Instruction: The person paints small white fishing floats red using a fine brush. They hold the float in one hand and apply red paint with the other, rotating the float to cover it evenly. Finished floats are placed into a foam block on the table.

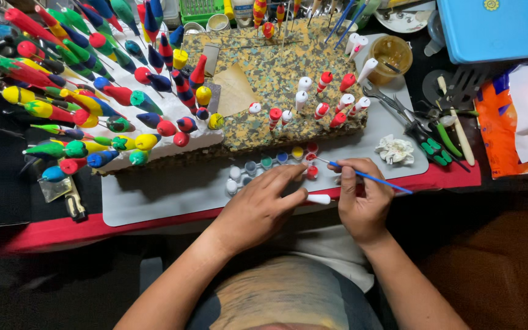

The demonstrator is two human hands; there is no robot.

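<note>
Fingers of right hand (362, 198) pinch blue brush (368, 176); left hand (258, 205) grips white float (319, 198).

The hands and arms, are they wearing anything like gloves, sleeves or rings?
No gloves, and no sleeves show: both forearms are bare. The left hand and the right hand show no rings, watch or bracelets. Fingernails are short and plain.

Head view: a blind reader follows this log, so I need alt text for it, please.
A person's right hand holds a thin blue paintbrush over a strip of small paint pots, while the left hand holds a small white float. Behind stand a speckled foam block stuck with red-and-white floats and many multicoloured floats.
</note>
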